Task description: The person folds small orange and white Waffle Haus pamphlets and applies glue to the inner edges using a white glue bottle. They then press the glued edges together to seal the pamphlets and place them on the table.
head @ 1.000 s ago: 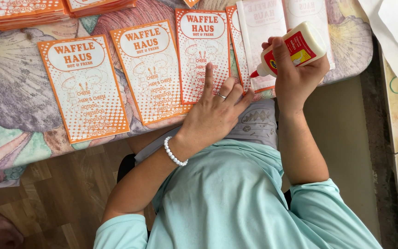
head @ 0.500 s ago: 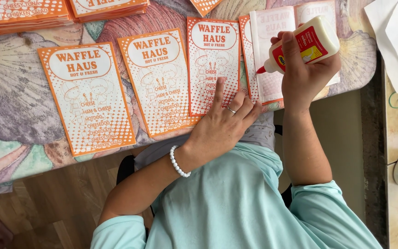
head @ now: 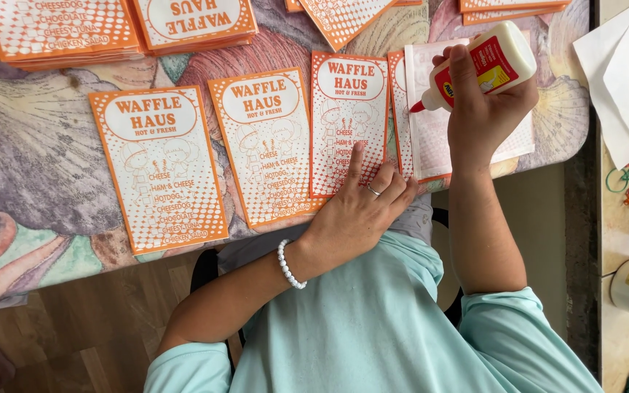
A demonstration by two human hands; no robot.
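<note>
Matt orange-and-white paper bags (head: 271, 145) on a smooth, patterned tabletop (head: 45, 160). Glossy white plastic glue bottle (head: 485, 64), red label, far right. Brown wood-grain floor (head: 89, 327) near left; soft teal cloth shirt (head: 380, 335).

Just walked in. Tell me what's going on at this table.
A person in a light teal top sits at a table with a patterned cloth. The right hand holds a white glue bottle, its red tip pointing down-left over a sheet lying pale side up. The left hand lies flat on one orange-and-white printed sheet, fingers spread. Two more such sheets lie in a row to its left, and stacks of them sit along the far edge.
</note>
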